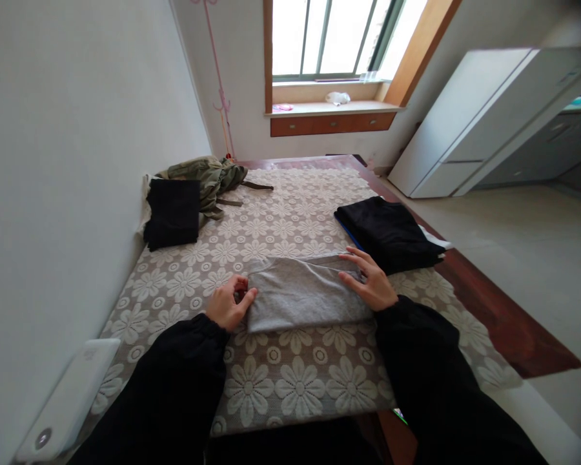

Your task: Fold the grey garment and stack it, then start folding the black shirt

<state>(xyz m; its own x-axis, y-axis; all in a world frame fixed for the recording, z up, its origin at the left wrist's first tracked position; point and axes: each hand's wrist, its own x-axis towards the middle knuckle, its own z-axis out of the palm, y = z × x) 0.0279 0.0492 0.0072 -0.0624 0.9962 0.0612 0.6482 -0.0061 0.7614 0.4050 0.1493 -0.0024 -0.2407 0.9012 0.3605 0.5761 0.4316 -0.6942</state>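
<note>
A folded grey cloth garment (pixel 305 294) lies flat in front of me, a few creases running across its top. My left hand (pixel 230 302) is at its left edge, fingers curved, with a gap between thumb and forefinger and the thumb tip touching the cloth. On the right end of the garment rests my right hand (pixel 369 282), its fingers spread over the fabric. A stack of folded black clothes (pixel 390 232) sits just beyond my right hand, with a bit of blue showing at its left edge.
The table (pixel 290 219) wears a flowered lace cloth. At the far left are a folded black cloth (pixel 172 213) and an olive-green strapped item (pixel 213 177). A white device (pixel 70 400) stands near left by the wall. A white fridge (pixel 459 123) is far right.
</note>
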